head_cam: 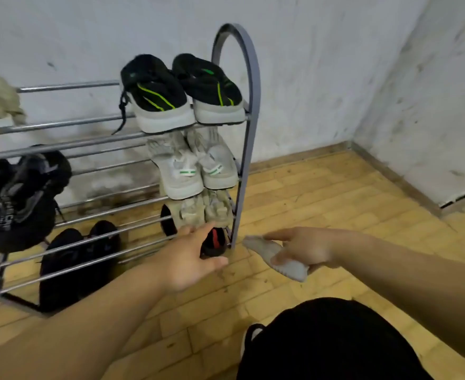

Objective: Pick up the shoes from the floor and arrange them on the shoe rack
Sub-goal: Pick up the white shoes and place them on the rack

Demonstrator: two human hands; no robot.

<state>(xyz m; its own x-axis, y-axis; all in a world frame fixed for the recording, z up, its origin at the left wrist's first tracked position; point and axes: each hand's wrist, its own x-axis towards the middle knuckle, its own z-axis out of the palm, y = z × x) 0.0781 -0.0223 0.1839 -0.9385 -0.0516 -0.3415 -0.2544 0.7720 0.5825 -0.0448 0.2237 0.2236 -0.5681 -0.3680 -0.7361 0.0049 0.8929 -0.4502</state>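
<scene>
Grey shoe (pixel 276 260) gripped in right hand (pixel 309 249), left hand (pixel 188 260) outstretched near rack (pixel 249 111)

shoe rack (pixel 254 89) standing on wooden floor (pixel 321 193)
black-green sneakers (pixel 157 100) sitting on top, white pair (pixel 183 171) resting below, beige pair (pixel 198 212) under those

One shoe rack (pixel 249 105) is standing. Also showing: two black-and-green sneakers (pixel 154 91), two white sneakers (pixel 179 165), two beige shoes (pixel 192 212), two black shoes (pixel 69 264), one black-and-red shoe (pixel 213 242), one grey shoe (pixel 275 259), perhaps two dark sneakers (pixel 20 198) at left.
</scene>
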